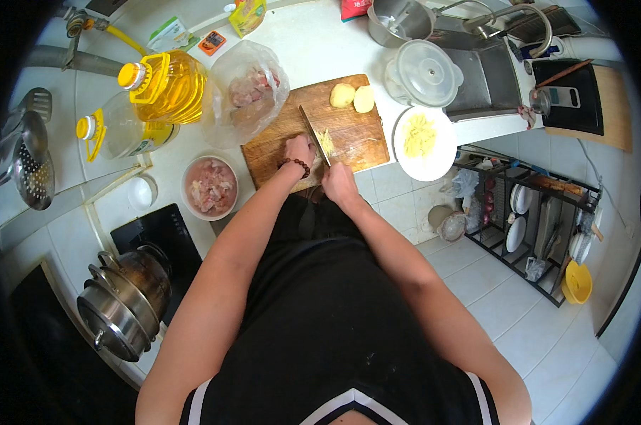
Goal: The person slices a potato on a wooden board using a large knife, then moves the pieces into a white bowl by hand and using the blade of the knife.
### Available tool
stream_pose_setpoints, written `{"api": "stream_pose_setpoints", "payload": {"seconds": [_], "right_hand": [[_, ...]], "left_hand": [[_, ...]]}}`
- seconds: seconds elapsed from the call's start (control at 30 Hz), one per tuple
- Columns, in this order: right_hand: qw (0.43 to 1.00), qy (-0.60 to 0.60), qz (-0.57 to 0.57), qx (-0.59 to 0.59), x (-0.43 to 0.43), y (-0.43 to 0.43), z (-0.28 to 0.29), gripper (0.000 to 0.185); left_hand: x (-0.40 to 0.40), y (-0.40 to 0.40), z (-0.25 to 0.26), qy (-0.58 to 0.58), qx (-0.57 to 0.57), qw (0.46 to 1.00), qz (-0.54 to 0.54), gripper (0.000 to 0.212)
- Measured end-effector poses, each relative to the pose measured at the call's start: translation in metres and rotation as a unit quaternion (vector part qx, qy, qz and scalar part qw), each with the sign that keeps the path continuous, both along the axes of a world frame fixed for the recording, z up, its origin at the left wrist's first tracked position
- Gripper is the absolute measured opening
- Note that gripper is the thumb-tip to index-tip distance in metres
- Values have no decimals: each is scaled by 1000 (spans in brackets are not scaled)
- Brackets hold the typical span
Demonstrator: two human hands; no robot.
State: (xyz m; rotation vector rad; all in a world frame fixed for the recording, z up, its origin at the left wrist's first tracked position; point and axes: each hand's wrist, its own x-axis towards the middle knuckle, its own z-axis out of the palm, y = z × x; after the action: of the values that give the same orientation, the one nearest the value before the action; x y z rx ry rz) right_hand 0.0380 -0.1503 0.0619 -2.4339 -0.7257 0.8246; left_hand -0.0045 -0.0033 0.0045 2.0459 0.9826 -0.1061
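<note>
My right hand (340, 180) grips the handle of a kitchen knife (314, 134), whose blade points away from me across a wooden cutting board (267, 141). Close along the blade's left side, my left hand (300, 150) rests on the board with curled fingers and a beaded bracelet at the wrist. What lies beneath those fingers is hidden. Pale potato shreds (326, 141) lie just right of the blade. Two peeled potato pieces (342, 95) sit at the board's far right corner. More shreds (420, 135) are heaped on a white plate (432, 171) to the right.
Left of the board are a plastic bag of raw meat (254, 87), a bowl of meat pieces (213, 188) and oil bottles (174, 87). Stacked steel pots (121, 308) stand by a black cooktop (166, 239). A lidded container (426, 71) is beside the sink (480, 79); a rack (527, 212) stands below right.
</note>
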Motion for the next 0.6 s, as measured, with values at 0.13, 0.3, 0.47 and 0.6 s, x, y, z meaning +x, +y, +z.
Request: {"api": "stream_pose_setpoints", "payload": {"seconds": [0.13, 0.3, 0.47, 0.6], "right_hand": [[999, 25, -28, -4, 2, 3, 1, 21], [999, 42, -28, -15, 2, 3, 7, 23], [999, 37, -32, -11, 4, 3, 13, 23], [999, 35, -37, 2, 4, 3, 16, 23]], "left_hand": [[2, 1, -8, -32, 12, 999, 10, 12], [-3, 0, -9, -15, -2, 1000, 3, 12], [-4, 1, -7, -22, 2, 1000, -2, 13], [-5, 4, -15, -6, -39, 999, 28, 14]]}}
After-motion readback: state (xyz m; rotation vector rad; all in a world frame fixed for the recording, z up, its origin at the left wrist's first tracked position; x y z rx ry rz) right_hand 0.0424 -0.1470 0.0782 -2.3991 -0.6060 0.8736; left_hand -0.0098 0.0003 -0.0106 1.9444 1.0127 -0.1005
